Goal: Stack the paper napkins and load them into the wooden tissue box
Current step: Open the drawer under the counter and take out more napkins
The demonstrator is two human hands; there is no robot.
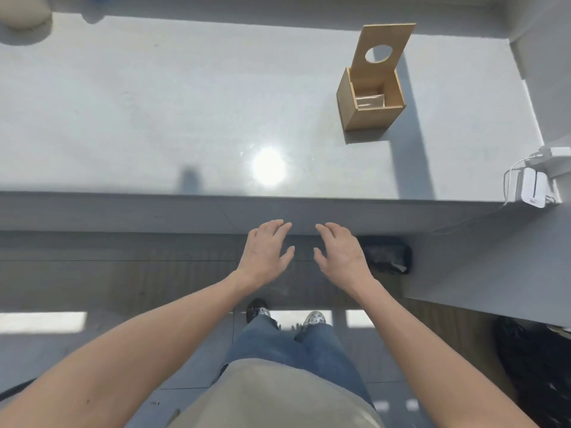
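The wooden tissue box (364, 114) stands on the grey table at the right, its lid (383, 49) with a round hole raised upright at the back. White paper napkins (370, 101) lie inside it, low down. My left hand (268, 250) and my right hand (340, 251) hover side by side in front of the table's near edge, well below the box. Both are empty, fingers spread, palms facing each other.
The grey table (154, 118) carries a bright light reflection (268, 166) near its front edge. White chargers and cables (531, 183) sit at the right corner. A pale rounded object (23, 10) is at the far left. A black bag (386, 254) lies on the floor below.
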